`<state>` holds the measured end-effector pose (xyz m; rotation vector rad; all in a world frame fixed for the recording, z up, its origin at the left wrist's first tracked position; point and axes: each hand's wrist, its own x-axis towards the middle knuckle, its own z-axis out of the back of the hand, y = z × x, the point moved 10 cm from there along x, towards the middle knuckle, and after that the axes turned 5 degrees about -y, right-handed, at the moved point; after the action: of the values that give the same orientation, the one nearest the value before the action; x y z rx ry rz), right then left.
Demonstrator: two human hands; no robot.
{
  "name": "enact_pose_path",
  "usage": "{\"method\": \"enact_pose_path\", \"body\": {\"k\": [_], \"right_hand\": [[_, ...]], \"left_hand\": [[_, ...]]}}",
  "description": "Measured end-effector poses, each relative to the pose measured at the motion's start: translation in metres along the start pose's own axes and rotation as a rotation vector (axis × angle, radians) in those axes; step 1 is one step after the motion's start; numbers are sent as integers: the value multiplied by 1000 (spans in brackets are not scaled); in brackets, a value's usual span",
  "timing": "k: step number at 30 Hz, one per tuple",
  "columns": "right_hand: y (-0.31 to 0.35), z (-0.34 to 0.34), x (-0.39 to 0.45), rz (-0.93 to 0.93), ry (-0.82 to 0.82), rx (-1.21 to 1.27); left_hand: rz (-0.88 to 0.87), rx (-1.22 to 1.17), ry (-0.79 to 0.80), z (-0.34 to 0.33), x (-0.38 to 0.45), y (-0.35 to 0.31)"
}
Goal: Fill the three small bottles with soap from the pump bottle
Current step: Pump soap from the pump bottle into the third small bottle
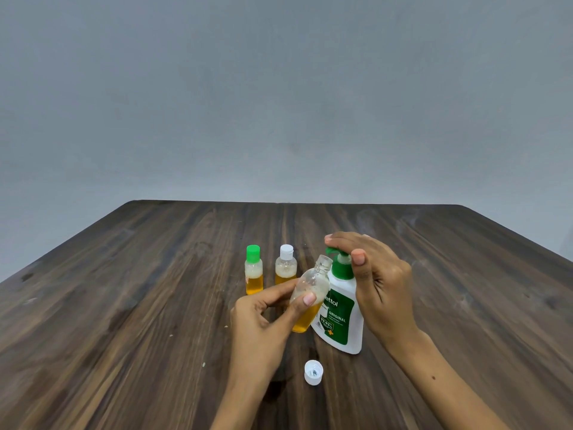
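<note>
My left hand point(266, 318) grips an uncapped small clear bottle point(310, 287), tilted with its mouth just under the green spout of the pump bottle point(341, 308). Orange soap fills the bottle's lower part. My right hand point(375, 280) rests on top of the green pump head, fingers over it. The white pump bottle with a green label stands on the table. Two more small bottles stand upright behind, one with a green cap point(254, 271) and one with a white cap point(286, 265); both hold orange soap with foam above.
A loose white cap point(313, 372) lies open side up on the dark wooden table point(124, 305), in front of the pump bottle between my forearms. A plain grey wall stands behind the table's far edge.
</note>
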<state>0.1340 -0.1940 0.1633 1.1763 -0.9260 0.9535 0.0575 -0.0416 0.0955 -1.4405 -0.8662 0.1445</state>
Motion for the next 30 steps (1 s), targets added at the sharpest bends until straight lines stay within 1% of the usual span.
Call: {"method": "enact_pose_path", "body": {"k": [9, 15, 20, 26, 30], "right_hand": [[-2, -1, -6, -17, -15, 16], [3, 0, 0, 34, -4, -5], [-2, -2, -8, 6, -26, 12], [2, 0, -1, 42, -15, -7], [-1, 0, -5, 16, -30, 18]], "left_hand": [[2, 26, -9, 3, 2, 5], [13, 29, -14, 5, 3, 8], [6, 21, -13, 4, 3, 7], [12, 17, -10, 2, 2, 8], [6, 27, -17, 3, 3, 8]]}}
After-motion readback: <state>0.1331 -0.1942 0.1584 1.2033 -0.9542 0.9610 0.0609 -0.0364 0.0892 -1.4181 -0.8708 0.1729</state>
